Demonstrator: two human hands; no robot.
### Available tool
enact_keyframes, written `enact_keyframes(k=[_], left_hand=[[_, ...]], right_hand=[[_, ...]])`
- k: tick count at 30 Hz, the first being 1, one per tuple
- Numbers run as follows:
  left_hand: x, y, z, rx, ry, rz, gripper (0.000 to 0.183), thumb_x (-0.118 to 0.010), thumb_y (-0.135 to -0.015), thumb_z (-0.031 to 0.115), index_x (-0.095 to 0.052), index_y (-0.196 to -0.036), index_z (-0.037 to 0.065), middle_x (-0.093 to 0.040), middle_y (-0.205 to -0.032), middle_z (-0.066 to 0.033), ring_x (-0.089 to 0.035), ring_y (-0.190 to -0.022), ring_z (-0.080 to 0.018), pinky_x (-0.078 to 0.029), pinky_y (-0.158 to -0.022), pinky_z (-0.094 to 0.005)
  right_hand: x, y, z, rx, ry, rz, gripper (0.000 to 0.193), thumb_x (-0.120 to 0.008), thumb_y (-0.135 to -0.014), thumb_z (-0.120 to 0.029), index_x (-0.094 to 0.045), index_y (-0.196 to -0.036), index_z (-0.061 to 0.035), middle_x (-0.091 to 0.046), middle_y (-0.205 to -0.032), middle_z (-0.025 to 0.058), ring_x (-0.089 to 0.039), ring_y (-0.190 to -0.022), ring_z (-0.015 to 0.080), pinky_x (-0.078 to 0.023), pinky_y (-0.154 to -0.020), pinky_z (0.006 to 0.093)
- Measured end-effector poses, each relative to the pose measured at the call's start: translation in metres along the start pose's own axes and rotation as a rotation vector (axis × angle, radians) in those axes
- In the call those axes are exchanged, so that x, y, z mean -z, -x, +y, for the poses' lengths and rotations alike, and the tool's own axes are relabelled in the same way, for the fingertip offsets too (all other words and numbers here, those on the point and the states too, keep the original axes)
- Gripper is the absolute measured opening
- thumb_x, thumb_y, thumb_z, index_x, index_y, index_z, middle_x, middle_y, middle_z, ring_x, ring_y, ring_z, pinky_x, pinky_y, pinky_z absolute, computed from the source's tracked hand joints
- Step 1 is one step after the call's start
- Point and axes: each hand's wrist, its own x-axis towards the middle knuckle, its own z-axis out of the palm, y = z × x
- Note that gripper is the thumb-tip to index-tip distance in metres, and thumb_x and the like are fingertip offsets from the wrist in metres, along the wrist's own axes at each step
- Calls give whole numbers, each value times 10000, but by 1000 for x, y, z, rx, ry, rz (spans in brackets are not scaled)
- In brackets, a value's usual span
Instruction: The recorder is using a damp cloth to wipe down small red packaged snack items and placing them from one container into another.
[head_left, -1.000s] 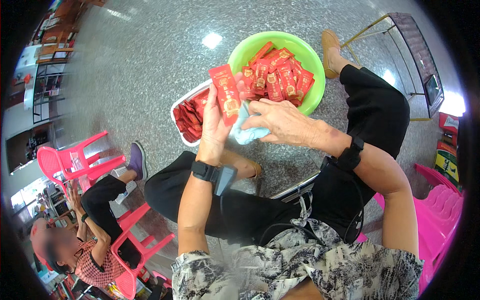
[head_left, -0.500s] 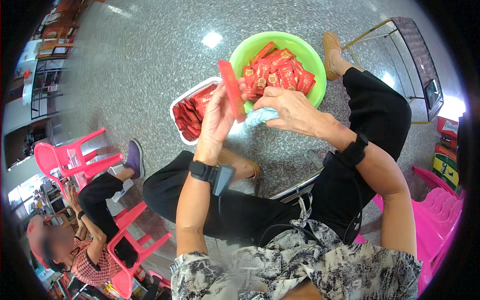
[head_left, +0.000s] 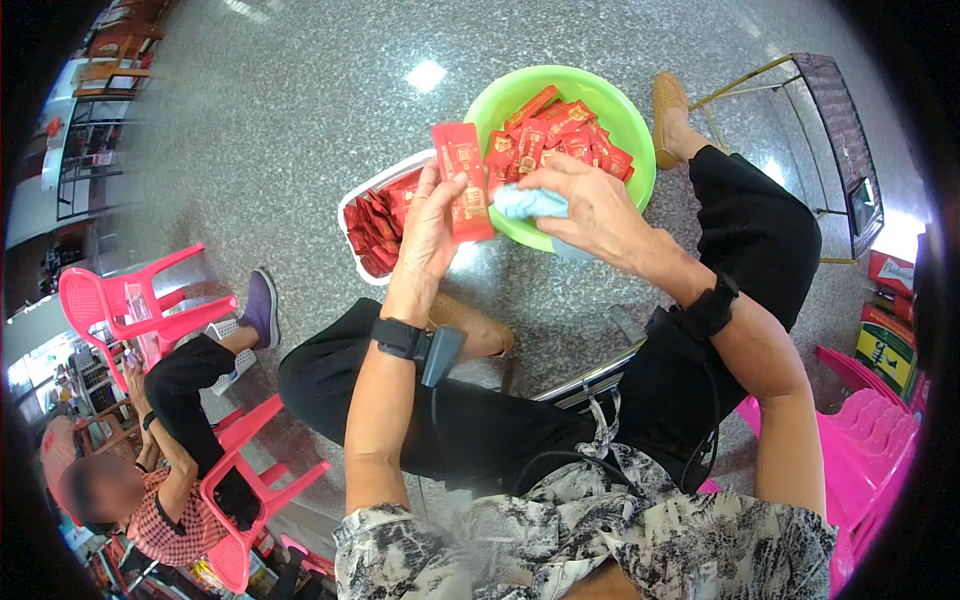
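Note:
My left hand point(head_left: 431, 222) grips a flat red packet point(head_left: 461, 150) with gold print, its broad face turned up. Just to the right, my right hand point(head_left: 598, 212) holds a crumpled light-blue cloth point(head_left: 530, 203) in its fingers, close to the packet. Beyond my hands stands a bright green basin point(head_left: 637, 120) heaped with similar red packets point(head_left: 570, 120). A white basket point(head_left: 352, 228) full of darker red packets point(head_left: 372, 235) sits left of it, partly behind my left hand and wrist.
A person on a pink chair point(head_left: 262, 455) sits at lower left, with another pink chair point(head_left: 135, 310) in front of them. A metal-framed rack point(head_left: 838, 130) stands at the far right. Stacked bright pink chairs point(head_left: 870, 440) and boxes point(head_left: 885, 340) are at the right edge. Speckled floor lies around the basin.
The packet in my left hand has turned from nearly edge-on to face up. My right hand, with the cloth, has shifted slightly right and away from the packet.

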Motion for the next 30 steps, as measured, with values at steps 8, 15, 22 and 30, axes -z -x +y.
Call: enact_keyframes(k=[8,15,22,30], left_hand=[[-18,17,-7,142,116,-120,599,-301,-946,511,-351,-1344,66,-498,-1271,-99,-487,-1167,-200,-401,-974,-365],[-32,29,-10,144,163,-57,556,-388,-924,514,-417,-1273,83,-538,-1170,-56,-555,-1037,-163,-478,-874,-331],[-25,30,-17,96,-47,-89,439,-488,-938,149,-335,-1344,79,-505,-1216,-41,-535,-1056,-136,-468,-881,-295],[-35,31,2,80,116,-203,437,-451,-941,133,-308,-1342,37,-470,-1280,-140,-467,-1202,-253,-399,-1022,-386]], right_hand=[[-20,-8,-23,139,41,37,369,-673,-700,-105,-619,-1058,-178,-539,-945,50,-571,-902,244,-498,-702,362],[-16,-16,-20,75,88,155,333,-665,-736,-145,-610,-1063,-173,-530,-943,55,-563,-926,247,-488,-712,366],[-6,-21,-16,-32,72,174,318,-646,-763,-155,-599,-1078,-146,-531,-949,83,-564,-930,279,-475,-744,377],[6,-26,1,-161,117,340,328,-619,-762,-193,-591,-1076,-100,-548,-996,116,-558,-942,327,-470,-784,438]])
